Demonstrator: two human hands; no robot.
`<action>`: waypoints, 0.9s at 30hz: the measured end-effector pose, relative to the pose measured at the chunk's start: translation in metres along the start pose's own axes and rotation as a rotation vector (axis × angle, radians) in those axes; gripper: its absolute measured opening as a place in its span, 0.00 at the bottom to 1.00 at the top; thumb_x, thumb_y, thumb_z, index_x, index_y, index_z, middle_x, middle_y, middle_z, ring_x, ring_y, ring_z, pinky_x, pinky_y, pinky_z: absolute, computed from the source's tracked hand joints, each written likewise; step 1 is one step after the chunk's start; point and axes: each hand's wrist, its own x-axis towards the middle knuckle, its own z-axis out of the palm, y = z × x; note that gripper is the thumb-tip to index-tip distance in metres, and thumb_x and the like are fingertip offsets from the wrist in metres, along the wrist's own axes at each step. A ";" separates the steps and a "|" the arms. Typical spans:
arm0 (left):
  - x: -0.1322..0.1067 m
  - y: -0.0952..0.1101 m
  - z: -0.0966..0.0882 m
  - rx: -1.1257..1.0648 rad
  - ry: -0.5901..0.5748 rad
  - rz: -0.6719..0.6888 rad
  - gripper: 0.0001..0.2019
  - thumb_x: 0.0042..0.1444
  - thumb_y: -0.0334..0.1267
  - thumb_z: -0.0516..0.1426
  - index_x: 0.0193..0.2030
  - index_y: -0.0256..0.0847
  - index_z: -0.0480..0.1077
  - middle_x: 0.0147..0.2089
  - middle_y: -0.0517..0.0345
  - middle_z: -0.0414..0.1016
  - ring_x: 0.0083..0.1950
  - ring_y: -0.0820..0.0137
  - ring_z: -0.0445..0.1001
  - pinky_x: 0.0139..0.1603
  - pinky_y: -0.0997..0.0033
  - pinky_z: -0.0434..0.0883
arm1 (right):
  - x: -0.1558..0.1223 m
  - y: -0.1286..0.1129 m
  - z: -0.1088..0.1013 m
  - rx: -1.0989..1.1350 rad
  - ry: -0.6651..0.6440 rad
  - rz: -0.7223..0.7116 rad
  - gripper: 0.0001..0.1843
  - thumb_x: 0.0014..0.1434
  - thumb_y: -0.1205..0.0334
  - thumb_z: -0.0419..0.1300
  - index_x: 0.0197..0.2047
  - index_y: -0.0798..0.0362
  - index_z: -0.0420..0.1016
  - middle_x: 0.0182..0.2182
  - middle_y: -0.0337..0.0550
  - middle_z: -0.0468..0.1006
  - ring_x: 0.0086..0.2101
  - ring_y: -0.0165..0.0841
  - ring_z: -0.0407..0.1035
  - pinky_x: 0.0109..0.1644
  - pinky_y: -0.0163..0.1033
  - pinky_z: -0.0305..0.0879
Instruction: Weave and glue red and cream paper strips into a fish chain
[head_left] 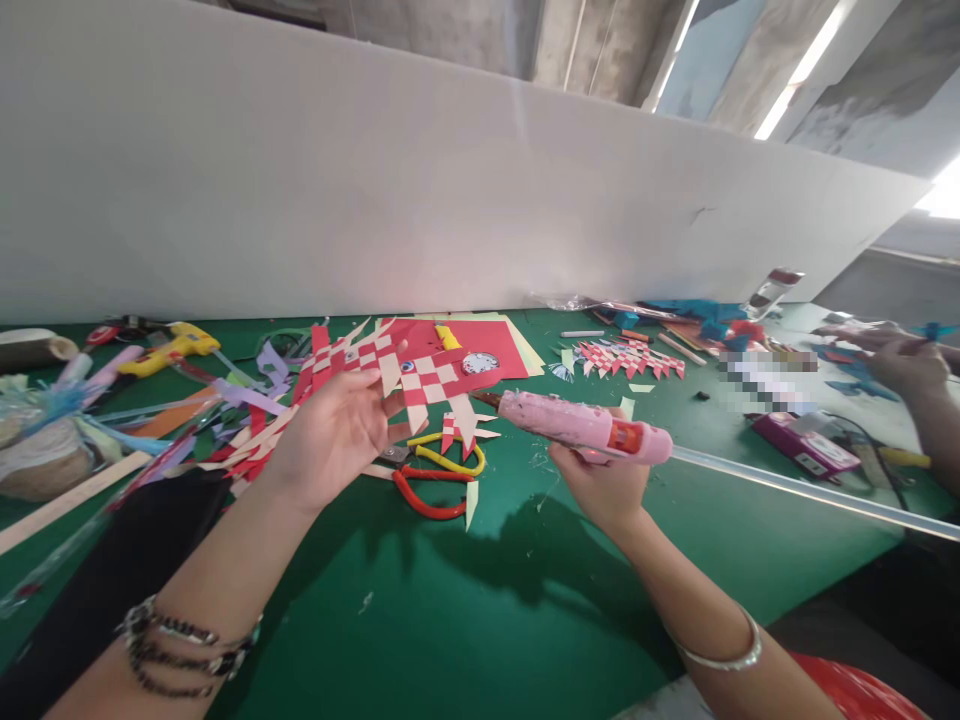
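My left hand [334, 430] holds up a red and white woven paper fish [431, 378], pinched between thumb and fingers. An eye is drawn or stuck on it, and pointed paper ends hang from its lower side. My right hand [607, 485] is closed around the handle of a pink hot glue gun [577, 420]. Out of its back runs a long clear glue stick [810, 485]. The gun's nozzle points left, close to the fish's right-hand points; whether it touches them I cannot tell. Below the fish, scissors [435, 510] with red and yellow handles lie on the table.
Red paper [514, 345] lies behind the fish, and another woven piece [630, 358] right of it. Paper strips and a yellow glue gun [176, 348] crowd the left. A purple box [806, 445] stands at right, near another person's hand [904, 365]. A white panel [450, 180] borders the back.
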 end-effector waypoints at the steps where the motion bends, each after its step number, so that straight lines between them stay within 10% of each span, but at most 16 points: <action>1: 0.000 0.000 -0.001 0.003 -0.005 0.001 0.17 0.57 0.27 0.43 0.27 0.35 0.71 0.22 0.60 0.74 0.24 0.73 0.74 0.26 0.67 0.77 | 0.000 0.000 0.000 0.005 -0.003 0.002 0.05 0.46 0.64 0.56 0.24 0.50 0.61 0.19 0.34 0.66 0.19 0.28 0.63 0.20 0.33 0.58; 27: 0.000 0.002 -0.002 0.004 -0.082 -0.003 0.12 0.54 0.28 0.48 0.24 0.37 0.69 0.22 0.61 0.75 0.24 0.74 0.74 0.29 0.70 0.77 | 0.001 0.000 0.000 0.022 -0.038 0.003 0.05 0.45 0.67 0.54 0.24 0.51 0.59 0.20 0.35 0.66 0.20 0.28 0.62 0.21 0.32 0.59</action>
